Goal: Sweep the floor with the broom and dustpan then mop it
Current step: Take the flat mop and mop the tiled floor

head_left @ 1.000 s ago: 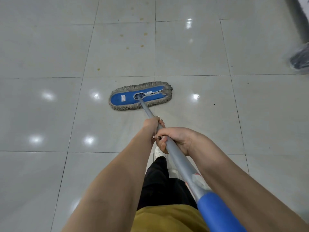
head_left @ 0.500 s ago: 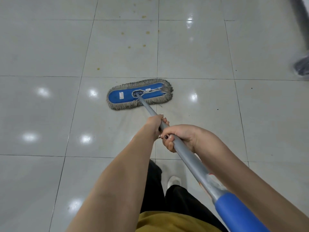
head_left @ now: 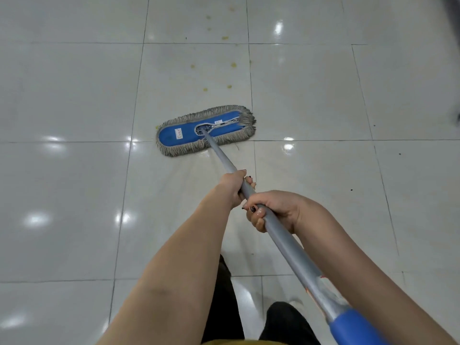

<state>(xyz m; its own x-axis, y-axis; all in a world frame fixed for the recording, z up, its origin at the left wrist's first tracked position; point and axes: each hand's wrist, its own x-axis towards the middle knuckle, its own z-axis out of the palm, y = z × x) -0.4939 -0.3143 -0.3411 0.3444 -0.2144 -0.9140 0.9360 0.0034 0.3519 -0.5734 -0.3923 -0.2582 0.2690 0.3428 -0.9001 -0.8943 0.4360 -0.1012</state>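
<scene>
A flat mop with a blue head and grey fringe point(head_left: 206, 130) lies flat on the glossy white tile floor point(head_left: 74, 183), straddling a grout line ahead of me. Its grey pole point(head_left: 281, 242) runs back toward me and ends in a blue grip point(head_left: 353, 327) at the lower right. My left hand point(head_left: 234, 185) is wrapped around the pole higher up, nearer the mop head. Just behind it, my right hand point(head_left: 273, 210) is closed on the same pole. A faint wet streak trails from the mop head back toward my hands.
Several small yellow spots point(head_left: 219, 68) dot the tile beyond the mop head. A few dark specks point(head_left: 351, 189) lie on the tiles to the right. My dark trouser legs point(head_left: 224, 307) show at the bottom. A blurred dark object point(head_left: 455, 115) sits at the right edge.
The mop head has been pushed forward across the grout line toward the yellow spots, and both hands have slid forward with the pole. I have stepped forward.
</scene>
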